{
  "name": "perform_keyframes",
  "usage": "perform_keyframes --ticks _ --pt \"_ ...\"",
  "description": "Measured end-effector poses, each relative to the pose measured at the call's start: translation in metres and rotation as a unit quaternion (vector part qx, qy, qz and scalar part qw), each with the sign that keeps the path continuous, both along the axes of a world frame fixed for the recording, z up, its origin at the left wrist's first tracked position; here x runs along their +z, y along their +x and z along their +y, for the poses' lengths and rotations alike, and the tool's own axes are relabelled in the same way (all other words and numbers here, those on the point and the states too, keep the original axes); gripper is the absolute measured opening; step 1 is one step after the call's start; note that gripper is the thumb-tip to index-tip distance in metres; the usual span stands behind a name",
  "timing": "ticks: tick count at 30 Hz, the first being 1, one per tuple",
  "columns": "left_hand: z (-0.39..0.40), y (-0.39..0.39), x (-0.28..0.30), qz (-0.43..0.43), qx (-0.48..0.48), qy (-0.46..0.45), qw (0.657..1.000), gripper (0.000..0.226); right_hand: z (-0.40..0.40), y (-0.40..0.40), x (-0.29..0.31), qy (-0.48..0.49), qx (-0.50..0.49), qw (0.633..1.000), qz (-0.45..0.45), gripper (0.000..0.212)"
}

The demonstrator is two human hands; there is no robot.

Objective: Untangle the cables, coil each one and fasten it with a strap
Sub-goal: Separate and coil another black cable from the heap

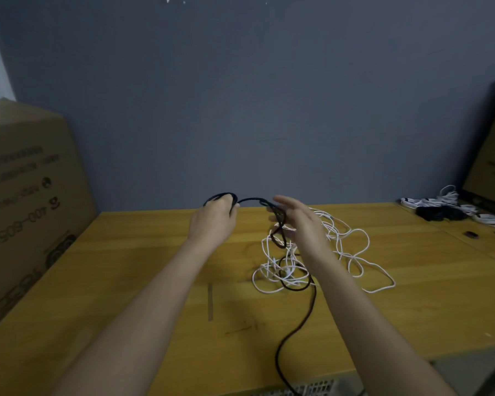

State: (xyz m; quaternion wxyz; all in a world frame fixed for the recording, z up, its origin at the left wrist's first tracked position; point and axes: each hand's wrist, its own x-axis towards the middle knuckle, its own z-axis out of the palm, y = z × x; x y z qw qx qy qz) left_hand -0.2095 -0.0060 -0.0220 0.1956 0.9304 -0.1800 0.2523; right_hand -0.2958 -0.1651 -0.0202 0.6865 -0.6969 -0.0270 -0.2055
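Gripping a small coil of the black cable [296, 318] with curled fingers, the left hand [215, 214] is raised above the wooden table [132, 281]. The right hand [300, 221] has straighter fingers, black loops hanging from them. The cable trails through tangled white cable [352, 252] toward the near edge.

Arms: both of yours are bare from wrist to past the elbow, no sleeve in view.
Left hand [215, 215]: ungloved, no ring or watch.
Right hand [300, 221]: ungloved, wrist bare.
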Motion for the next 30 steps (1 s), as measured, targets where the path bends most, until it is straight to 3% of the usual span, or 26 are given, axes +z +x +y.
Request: perform_keyframes --ticks 2,3,7,10,13,15,19,23,30 --pt "-0.004 -0.001 -0.001 -0.005 0.001 0.007 1.0 0.023 0.0 -0.001 0.005 0.098 0.074 0.992 0.033 0.022" --pt "-0.006 0.0 -0.002 -0.004 0.0 0.008 1.0 0.023 0.0 -0.002 0.006 0.103 0.077 0.991 0.032 0.019" --pt "-0.006 0.003 -0.006 0.002 -0.009 -0.045 0.999 0.029 -0.01 0.003 0.001 -0.077 -0.038 0.996 0.03 0.013" --pt "-0.001 0.002 -0.003 -0.001 0.001 -0.078 0.997 0.031 -0.02 0.009 -0.015 -0.262 -0.106 0.958 0.038 0.011" --pt "0.012 0.009 0.004 0.007 0.047 -0.108 0.993 0.032 -0.03 0.003 -0.032 -0.313 -0.135 0.94 -0.029 0.012" --pt "0.024 0.015 0.006 0.021 0.079 -0.121 0.989 0.032 -0.037 -0.003 -0.04 -0.263 -0.141 0.953 -0.055 0.016" --pt "0.031 0.015 0.001 0.047 0.1 -0.124 0.986 0.033 -0.036 -0.008 -0.04 -0.03 -0.117 0.993 -0.005 0.018" --pt "0.028 0.014 -0.009 0.068 0.099 -0.143 0.982 0.033 -0.026 -0.006 -0.03 0.035 -0.114 0.993 -0.012 0.017" --pt "0.029 0.009 -0.027 0.08 0.104 -0.126 0.983 0.03 -0.012 -0.01 -0.007 0.262 0.048 0.961 -0.068 0.026"
